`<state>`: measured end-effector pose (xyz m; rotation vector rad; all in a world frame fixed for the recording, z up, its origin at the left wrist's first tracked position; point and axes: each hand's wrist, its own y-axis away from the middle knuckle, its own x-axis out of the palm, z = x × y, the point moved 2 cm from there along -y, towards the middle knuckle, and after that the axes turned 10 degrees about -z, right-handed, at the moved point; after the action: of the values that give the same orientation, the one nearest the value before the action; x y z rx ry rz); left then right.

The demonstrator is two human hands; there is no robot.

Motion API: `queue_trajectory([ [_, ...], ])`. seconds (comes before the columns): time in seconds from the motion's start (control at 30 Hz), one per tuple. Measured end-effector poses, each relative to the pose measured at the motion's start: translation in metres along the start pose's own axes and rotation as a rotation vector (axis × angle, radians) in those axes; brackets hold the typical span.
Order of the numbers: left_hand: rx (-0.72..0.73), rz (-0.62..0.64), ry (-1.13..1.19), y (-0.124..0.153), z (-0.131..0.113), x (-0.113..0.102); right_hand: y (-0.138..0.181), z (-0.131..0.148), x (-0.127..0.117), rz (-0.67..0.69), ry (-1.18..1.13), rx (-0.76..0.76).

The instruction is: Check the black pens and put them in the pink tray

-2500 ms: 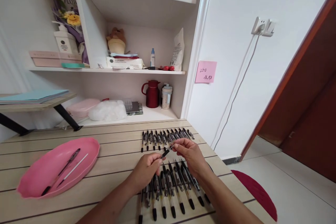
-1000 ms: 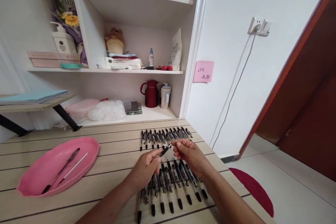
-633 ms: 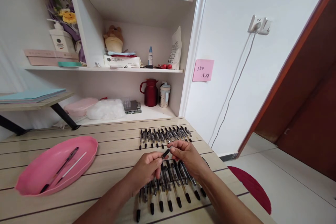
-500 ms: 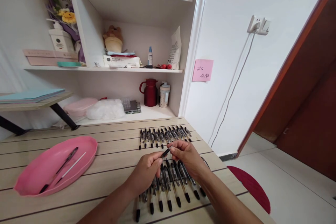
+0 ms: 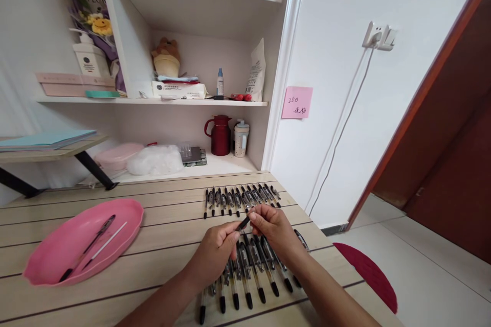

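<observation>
Both my hands meet over the wooden table (image 5: 161,250) and pinch one black pen (image 5: 242,224) between them. My left hand (image 5: 215,253) grips its lower end with closed fingers. My right hand (image 5: 274,230) pinches its upper end. Below my hands lies a near row of black pens (image 5: 245,286), side by side. A far row of black pens (image 5: 240,198) lies just beyond my fingers.
A pink oval tray (image 5: 82,248) at the left holds a black pen and a thin white refill. Behind the table, shelves carry a red jug (image 5: 220,135), a cup, boxes and bags. A pink note (image 5: 298,102) hangs on the wall at the right.
My hands have stayed together on the same pen, shifting only slightly. The view has tilted a little, so the pen rows sit a bit higher.
</observation>
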<state>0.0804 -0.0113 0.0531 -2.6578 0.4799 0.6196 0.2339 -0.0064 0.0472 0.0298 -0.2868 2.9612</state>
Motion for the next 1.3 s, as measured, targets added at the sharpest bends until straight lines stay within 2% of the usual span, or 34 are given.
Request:
queue_trajectory([
  [0.17,0.167,-0.132,-0.148,0.002,-0.010,-0.004,0.002,0.000,0.000,-0.047,0.184,-0.138],
  [0.27,0.120,-0.042,-0.083,0.003,-0.008,-0.003,0.003,0.003,-0.001,-0.110,0.343,-0.254],
  [0.33,0.044,0.018,-0.006,0.002,-0.004,-0.002,0.003,0.005,-0.003,-0.064,0.344,-0.231],
  [0.5,-0.073,0.077,0.140,-0.002,0.006,-0.003,0.000,0.008,-0.009,0.064,0.010,-0.053],
  [0.57,-0.080,0.091,0.146,-0.003,0.007,-0.002,-0.001,0.008,-0.010,0.094,-0.009,-0.038],
  [0.67,-0.015,0.064,0.061,-0.002,0.004,-0.003,-0.003,0.005,-0.009,0.095,0.080,-0.060],
  [0.8,0.162,-0.071,-0.219,0.001,0.003,-0.004,-0.002,0.000,-0.004,0.005,0.325,-0.216],
  [0.9,0.218,-0.119,-0.380,0.003,0.006,-0.003,0.000,-0.003,-0.001,-0.070,0.432,-0.279],
  [1.0,0.206,-0.120,-0.364,0.004,0.007,-0.003,-0.001,-0.005,-0.002,-0.031,0.375,-0.203],
  [1.17,0.166,-0.095,-0.190,0.000,0.001,-0.008,-0.005,-0.005,-0.006,0.075,0.103,-0.087],
  [1.3,0.190,-0.099,-0.248,0.000,0.002,-0.009,-0.005,-0.008,-0.007,0.112,0.158,-0.086],
])
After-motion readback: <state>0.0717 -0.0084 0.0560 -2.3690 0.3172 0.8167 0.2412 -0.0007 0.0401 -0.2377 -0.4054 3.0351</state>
